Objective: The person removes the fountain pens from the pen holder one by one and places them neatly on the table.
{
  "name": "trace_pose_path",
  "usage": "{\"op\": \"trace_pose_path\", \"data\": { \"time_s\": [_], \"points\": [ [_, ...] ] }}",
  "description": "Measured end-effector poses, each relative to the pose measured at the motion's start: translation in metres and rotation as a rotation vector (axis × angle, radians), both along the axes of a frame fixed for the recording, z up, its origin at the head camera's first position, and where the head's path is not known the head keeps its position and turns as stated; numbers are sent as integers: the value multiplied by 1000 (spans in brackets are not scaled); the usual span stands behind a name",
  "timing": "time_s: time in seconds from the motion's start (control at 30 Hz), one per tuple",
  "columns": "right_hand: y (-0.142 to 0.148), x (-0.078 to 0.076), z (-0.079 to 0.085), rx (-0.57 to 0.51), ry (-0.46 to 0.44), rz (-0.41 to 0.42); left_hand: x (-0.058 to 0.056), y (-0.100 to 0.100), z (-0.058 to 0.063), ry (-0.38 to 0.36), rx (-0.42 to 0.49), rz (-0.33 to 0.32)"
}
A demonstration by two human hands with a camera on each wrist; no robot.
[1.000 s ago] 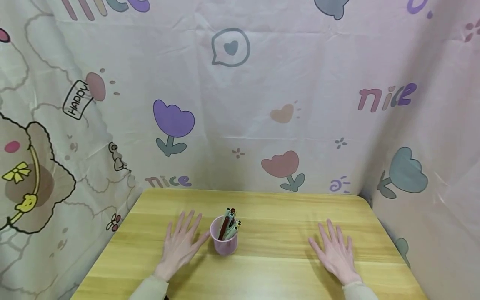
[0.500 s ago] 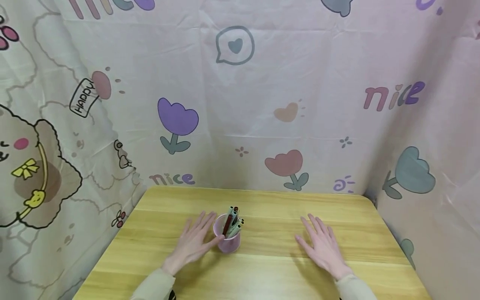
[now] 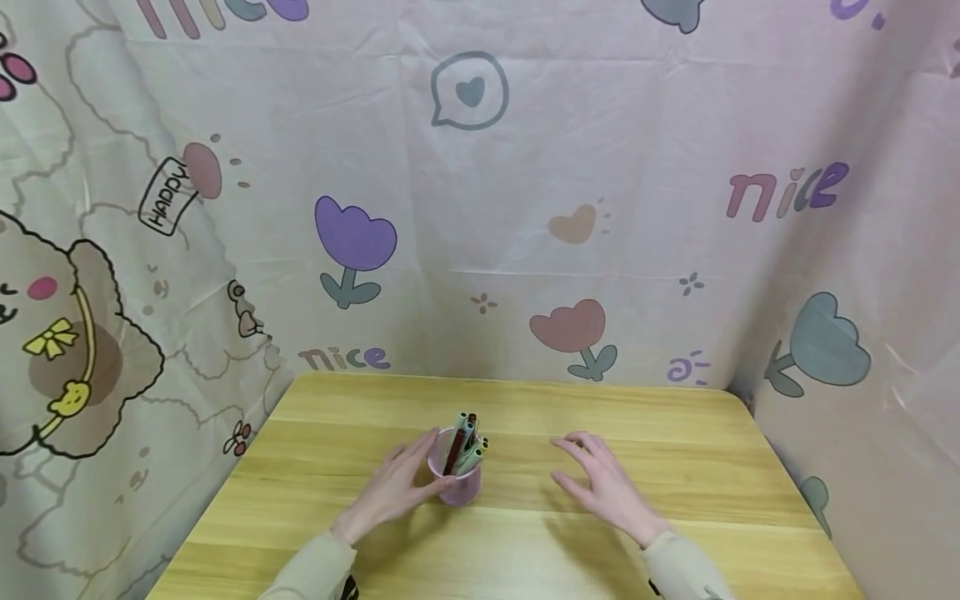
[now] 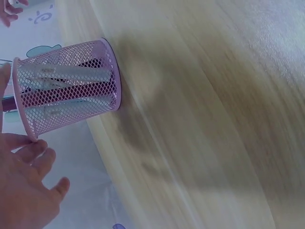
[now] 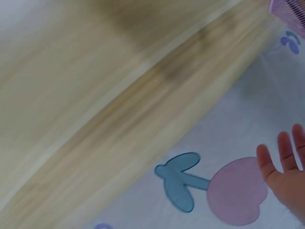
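A pink mesh pen holder [image 3: 461, 492] stands upright on the wooden table. Several pens [image 3: 468, 457], pale green and dark red, lean inside it. My left hand [image 3: 392, 490] grips the holder near its rim, thumb on the near side and fingers at the far left. In the left wrist view, fingers of the left hand [image 4: 26, 179] meet the holder's rim, while the others curl beside it. My right hand [image 3: 609, 490] hovers over the table to the right of the holder, fingers loosely bent and holding nothing. The right wrist view shows three of its fingertips and part of the holder [image 5: 290, 14].
The light wooden table [image 3: 525, 550] ends at a back edge against a hanging cloth [image 3: 480, 208] printed with tulips, hearts and lettering. More of this cloth hangs along the left and right sides.
My left hand has moved right from beside the pen holder and taken hold of its rim. My right hand has moved left toward the holder, its fingers bending from spread.
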State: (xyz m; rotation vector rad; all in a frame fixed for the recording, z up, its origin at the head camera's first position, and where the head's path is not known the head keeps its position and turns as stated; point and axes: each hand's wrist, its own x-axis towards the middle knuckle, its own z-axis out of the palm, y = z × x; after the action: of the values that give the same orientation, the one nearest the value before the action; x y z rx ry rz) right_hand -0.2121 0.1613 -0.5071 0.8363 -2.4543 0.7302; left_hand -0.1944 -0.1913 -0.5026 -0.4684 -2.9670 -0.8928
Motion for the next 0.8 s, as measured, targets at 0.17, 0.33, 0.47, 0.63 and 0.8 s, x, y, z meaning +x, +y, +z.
{"op": "trace_pose_path", "data": {
  "time_s": [0.17, 0.33, 0.47, 0.63, 0.8],
  "points": [
    [-16, -3, 6, -55, -16, 91, -2, -1, -1, -24, 89, -11],
    [-33, -7, 11, -102, -69, 182, -5, -3, -4, -62, 189, -35],
    [-46, -10, 16, -115, -111, 228, -9, -4, -7, -85, 285, -80],
    [-58, -15, 22, -126, -182, 291, -11, -4, -8, -100, 351, -128],
    [-69, -19, 22, -113, -189, 362, -13, -3, -8, -111, 420, -171]
  ]
}}
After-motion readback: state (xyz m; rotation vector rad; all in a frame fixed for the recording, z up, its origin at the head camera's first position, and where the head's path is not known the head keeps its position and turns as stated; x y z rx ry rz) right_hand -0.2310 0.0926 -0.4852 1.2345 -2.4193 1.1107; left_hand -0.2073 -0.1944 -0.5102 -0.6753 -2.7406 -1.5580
